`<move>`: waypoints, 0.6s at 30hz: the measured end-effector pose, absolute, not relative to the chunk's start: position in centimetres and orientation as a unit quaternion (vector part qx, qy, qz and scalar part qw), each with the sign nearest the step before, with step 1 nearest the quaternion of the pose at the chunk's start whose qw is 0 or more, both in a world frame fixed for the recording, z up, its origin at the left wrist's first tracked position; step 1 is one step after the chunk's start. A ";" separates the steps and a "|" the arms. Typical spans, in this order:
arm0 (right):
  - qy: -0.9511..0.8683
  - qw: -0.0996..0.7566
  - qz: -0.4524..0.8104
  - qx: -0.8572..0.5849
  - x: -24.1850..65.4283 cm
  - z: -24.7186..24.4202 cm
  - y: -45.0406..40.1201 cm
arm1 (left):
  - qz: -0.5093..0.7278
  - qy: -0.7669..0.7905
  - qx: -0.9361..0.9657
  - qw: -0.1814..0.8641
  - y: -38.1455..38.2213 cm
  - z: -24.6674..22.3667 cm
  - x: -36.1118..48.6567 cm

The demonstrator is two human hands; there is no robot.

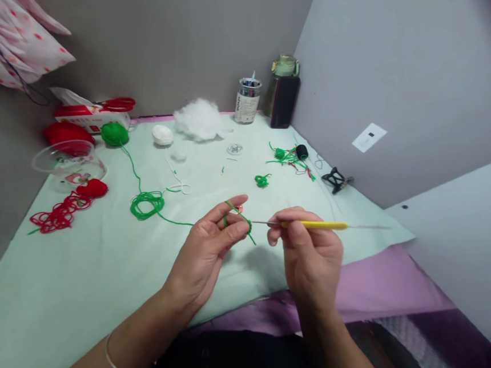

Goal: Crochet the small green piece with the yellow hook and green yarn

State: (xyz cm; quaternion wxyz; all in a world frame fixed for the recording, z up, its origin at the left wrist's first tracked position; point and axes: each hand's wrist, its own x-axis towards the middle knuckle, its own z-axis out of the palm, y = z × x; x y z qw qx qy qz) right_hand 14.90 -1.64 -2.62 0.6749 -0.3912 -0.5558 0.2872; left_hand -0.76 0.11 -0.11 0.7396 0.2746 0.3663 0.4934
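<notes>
My left hand (210, 244) pinches a small piece of green crochet work (249, 227) between thumb and fingers, with green yarn looped over the raised index finger. In my right hand (311, 250) is a crochet hook (318, 224) with a yellow handle, its metal tip reaching the green stitches. A strand runs from the left hand back to a loose coil of green yarn (146, 206) on the table. That coil joins a green yarn ball (114, 135) farther back. Something small and orange-red shows just behind the left fingers, mostly hidden.
At left are tangled red yarn (63, 214), a clear plastic tub (72, 165) and a tissue box (93, 118) with red scissors on it. White stuffing (200, 120), a pen can (247, 101) and a bottle (283, 83) line the back. Green scraps (283, 155) and a black stand (335, 180) lie right.
</notes>
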 end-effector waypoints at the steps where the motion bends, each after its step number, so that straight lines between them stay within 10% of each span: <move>1: -0.569 0.664 0.281 -0.395 14.7 -2.7 -1.6 | 0.513 0.368 0.281 0.723 0.0 -0.1 -0.6; 7: -0.671 0.620 0.045 -0.404 14.0 -3.8 -1.8 | 0.473 0.359 0.274 0.757 -0.8 -0.2 0.2; 18: -0.563 0.671 0.308 -0.372 14.7 -3.5 -1.8 | 0.452 0.378 0.269 0.762 -0.6 -0.1 -0.3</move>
